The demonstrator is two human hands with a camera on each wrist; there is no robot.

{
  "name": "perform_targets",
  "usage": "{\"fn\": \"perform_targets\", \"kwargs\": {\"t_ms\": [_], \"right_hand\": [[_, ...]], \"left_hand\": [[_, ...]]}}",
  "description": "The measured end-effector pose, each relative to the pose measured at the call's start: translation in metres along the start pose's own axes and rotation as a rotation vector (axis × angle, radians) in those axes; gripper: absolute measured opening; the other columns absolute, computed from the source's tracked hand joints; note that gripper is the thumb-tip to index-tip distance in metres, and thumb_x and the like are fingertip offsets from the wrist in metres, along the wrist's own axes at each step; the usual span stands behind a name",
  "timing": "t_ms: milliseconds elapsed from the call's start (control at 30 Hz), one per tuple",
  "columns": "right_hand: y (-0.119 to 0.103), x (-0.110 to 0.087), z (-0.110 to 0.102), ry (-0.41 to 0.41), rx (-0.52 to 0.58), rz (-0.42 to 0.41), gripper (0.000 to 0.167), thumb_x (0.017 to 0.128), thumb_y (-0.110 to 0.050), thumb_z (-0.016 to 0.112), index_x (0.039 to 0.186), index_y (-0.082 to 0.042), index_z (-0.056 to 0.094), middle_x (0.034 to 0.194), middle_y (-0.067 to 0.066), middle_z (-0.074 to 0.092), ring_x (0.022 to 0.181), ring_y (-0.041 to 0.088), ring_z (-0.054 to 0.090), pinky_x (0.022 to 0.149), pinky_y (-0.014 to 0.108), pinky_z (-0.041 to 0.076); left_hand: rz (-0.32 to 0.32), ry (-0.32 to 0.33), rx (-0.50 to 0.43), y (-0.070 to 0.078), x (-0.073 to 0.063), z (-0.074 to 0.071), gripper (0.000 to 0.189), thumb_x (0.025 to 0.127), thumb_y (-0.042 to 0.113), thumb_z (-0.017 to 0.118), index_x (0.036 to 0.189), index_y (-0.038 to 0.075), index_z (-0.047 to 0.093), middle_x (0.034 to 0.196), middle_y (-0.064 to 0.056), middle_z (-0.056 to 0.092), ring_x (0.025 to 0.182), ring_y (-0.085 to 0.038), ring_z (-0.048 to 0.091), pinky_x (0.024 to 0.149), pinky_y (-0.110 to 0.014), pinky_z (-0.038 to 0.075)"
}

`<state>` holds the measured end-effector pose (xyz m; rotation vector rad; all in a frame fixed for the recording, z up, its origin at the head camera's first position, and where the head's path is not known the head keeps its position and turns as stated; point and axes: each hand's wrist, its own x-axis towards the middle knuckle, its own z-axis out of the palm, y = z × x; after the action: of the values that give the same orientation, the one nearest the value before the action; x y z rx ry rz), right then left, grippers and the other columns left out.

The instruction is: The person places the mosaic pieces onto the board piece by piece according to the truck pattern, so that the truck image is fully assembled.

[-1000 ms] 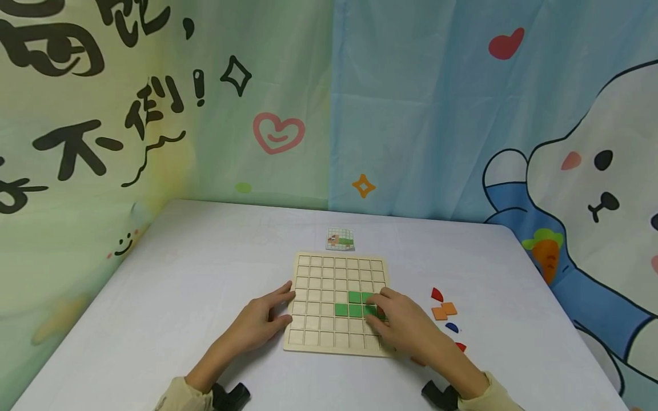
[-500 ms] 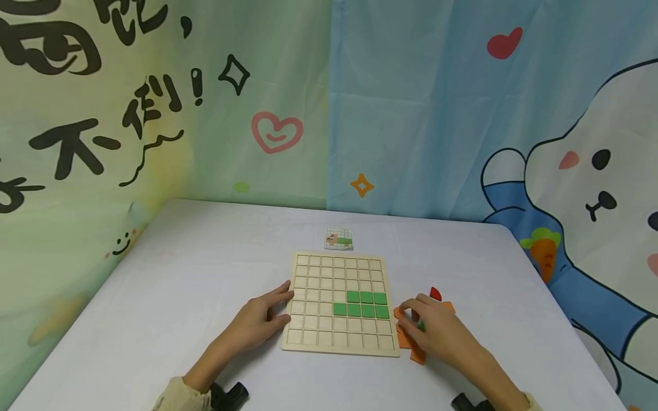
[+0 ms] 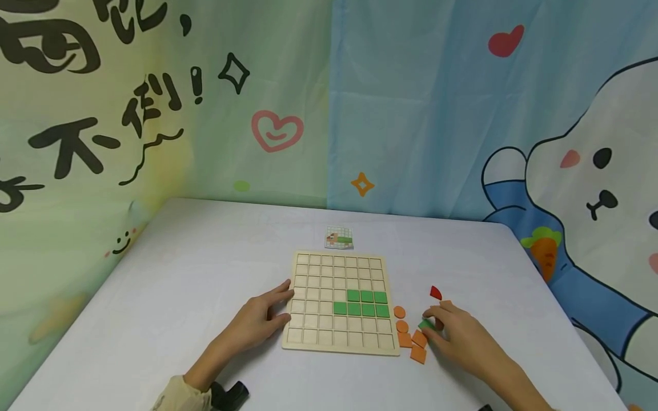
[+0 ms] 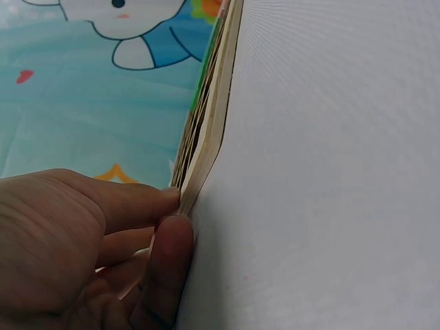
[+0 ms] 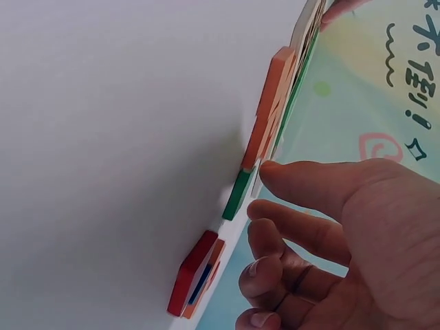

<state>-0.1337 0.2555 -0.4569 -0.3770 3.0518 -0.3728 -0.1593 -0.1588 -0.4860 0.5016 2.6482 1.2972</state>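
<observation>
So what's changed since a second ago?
The right hand moved off the board, rightward to a loose green piece it isn't visibly holding, uncovering the board's rightmost green tiles. The left hand stays at the board's left edge; the picture card hasn't moved.

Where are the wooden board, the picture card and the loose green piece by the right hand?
Wooden board [image 3: 340, 295]: head view, on a bare square near its middle.
Picture card [image 3: 338, 237]: head view, on the middle of its printed side.
Loose green piece [image 5: 237, 195]: right wrist view, on its side edge.
</observation>
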Motion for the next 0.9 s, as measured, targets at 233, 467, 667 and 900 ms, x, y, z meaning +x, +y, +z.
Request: {"fn": "perform_targets", "kwargs": {"t_ms": [233,467,667,900], "right_hand": [[0.007,-0.004,0.001,0.02,0.015,-0.014,0.025,0.089,-0.021,0.085,0.11,-0.013,0.075,0.083,-0.007,0.055,0.076,0.009,0.049,0.066,0.022,0.043],[0.009,-0.005,0.001,-0.025,0.028,0.038,0.03,0.088,-0.024,0.086,0.112,-0.011,0.075,0.083,-0.005,0.055,0.074,0.011,0.048,0.062,0.021,0.04],[0.01,-0.004,0.001,-0.051,0.027,0.061,0.03,0.087,-0.025,0.087,0.111,-0.011,0.075,0.082,-0.004,0.054,0.073,0.012,0.048,0.062,0.022,0.04],[0.013,-0.004,0.001,-0.055,0.024,0.07,0.029,0.088,-0.027,0.086,0.111,-0.012,0.076,0.082,-0.004,0.054,0.074,0.012,0.049,0.063,0.022,0.041]], "left_hand": [[-0.007,0.003,0.002,0.0,0.0,0.0,0.056,0.097,0.008,0.073,0.15,0.0,0.058,0.167,-0.014,0.045,0.056,-0.002,0.043,0.054,-0.023,0.043],[-0.02,-0.002,0.016,0.0,0.001,0.003,0.056,0.096,0.008,0.073,0.15,0.0,0.058,0.168,-0.013,0.045,0.054,-0.002,0.044,0.054,-0.022,0.044],[-0.017,0.002,0.019,-0.001,0.0,0.004,0.056,0.096,0.007,0.073,0.15,0.0,0.058,0.167,-0.013,0.045,0.054,-0.002,0.044,0.054,-0.022,0.044],[-0.011,-0.006,0.02,-0.001,0.001,0.003,0.056,0.097,0.007,0.072,0.15,0.0,0.057,0.168,-0.014,0.044,0.055,-0.001,0.043,0.055,-0.022,0.043]]}}
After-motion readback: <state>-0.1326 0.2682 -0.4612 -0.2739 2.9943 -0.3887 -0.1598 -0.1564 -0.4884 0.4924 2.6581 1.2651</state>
